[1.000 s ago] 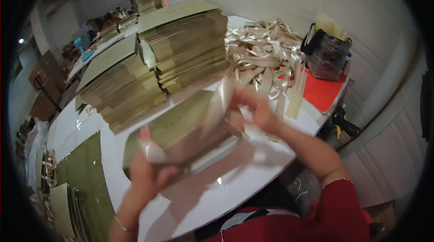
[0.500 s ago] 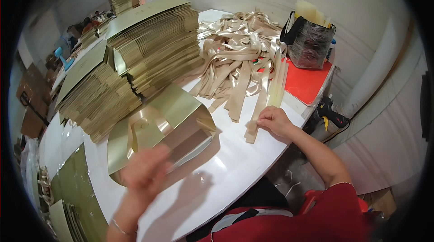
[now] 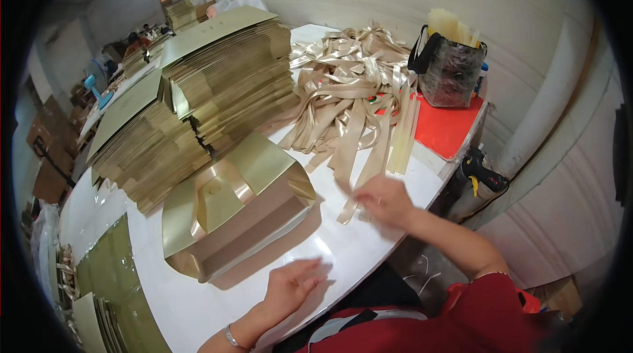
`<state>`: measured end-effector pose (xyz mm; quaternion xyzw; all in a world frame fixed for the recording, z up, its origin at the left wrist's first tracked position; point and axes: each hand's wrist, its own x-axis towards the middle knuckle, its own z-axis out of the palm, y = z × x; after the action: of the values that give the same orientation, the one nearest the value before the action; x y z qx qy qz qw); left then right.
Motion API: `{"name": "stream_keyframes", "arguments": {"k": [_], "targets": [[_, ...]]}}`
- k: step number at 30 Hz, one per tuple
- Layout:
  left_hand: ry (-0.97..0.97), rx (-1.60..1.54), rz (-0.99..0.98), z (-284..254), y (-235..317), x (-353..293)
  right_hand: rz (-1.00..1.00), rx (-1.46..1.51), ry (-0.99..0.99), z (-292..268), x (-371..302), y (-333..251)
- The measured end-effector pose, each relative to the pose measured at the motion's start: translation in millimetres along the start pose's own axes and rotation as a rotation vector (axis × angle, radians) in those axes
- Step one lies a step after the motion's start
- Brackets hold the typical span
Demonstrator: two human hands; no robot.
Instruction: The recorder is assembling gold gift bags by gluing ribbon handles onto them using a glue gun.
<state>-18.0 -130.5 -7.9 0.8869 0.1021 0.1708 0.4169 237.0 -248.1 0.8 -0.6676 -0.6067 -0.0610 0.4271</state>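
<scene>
A gold box point(image 3: 264, 172) of folded card lies on its side on the white table, its open side facing me. Across its top loops a shiny champagne ribbon band point(image 3: 227, 185). My left hand point(image 3: 290, 288) is just in front of the box, empty, with thumb and fingers apart. Somewhat blurred, my right hand point(image 3: 388, 203) pinches a satin ribbon point(image 3: 348, 210) near its loose end. That ribbon comes from a heaped pile of ribbons point(image 3: 356, 83) behind it.
Tall stacks of flat gold card boxes point(image 3: 227, 73) stand behind the box. Right of the ribbons are pale glue sticks point(image 3: 403, 139), a red sheet point(image 3: 445, 130) and a plastic-wrapped holder point(image 3: 450, 73). A black glue gun point(image 3: 484, 172) hangs beside the table's right edge.
My left hand has left the ribbon band on the box and come right and nearer to me. My right hand has drawn the ribbon's end slightly left and toward me.
</scene>
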Motion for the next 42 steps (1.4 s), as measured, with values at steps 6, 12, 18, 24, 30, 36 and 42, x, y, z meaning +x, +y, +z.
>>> {"name": "stream_keyframes", "arguments": {"k": [6, 12, 18, 24, 30, 36, 42], "targets": [[0.052, -0.82, -0.184, 12.7, 24.8, 1.1, -0.359, 0.299, -0.056, 10.5, 10.3, -111.6], [0.08, -0.571, -0.668, -57.4, -36.6, -66.1, 0.752, 0.729, 0.464, 10.1, 14.1, 12.3], [0.101, -0.402, -0.867, -140.4, -57.0, -170.4, 1.034, 1.223, 0.627, 13.8, 12.2, 21.4], [1.312, -0.736, -0.432, -120.0, -76.7, -197.7, 1.088, 1.271, 0.479, 39.1, -2.9, 2.1], [1.225, -1.465, -0.169, -131.2, -97.0, -215.9, 1.145, 1.144, 0.004, 62.3, -8.3, -56.5], [0.214, 0.541, 0.191, -81.5, 8.2, -11.1, 1.032, 0.988, -0.276, 82.3, -1.0, -77.5], [-0.325, 0.326, -0.238, -77.5, -49.9, 72.4, 1.05, 0.972, -0.198, 86.7, 1.1, -75.8]]}}
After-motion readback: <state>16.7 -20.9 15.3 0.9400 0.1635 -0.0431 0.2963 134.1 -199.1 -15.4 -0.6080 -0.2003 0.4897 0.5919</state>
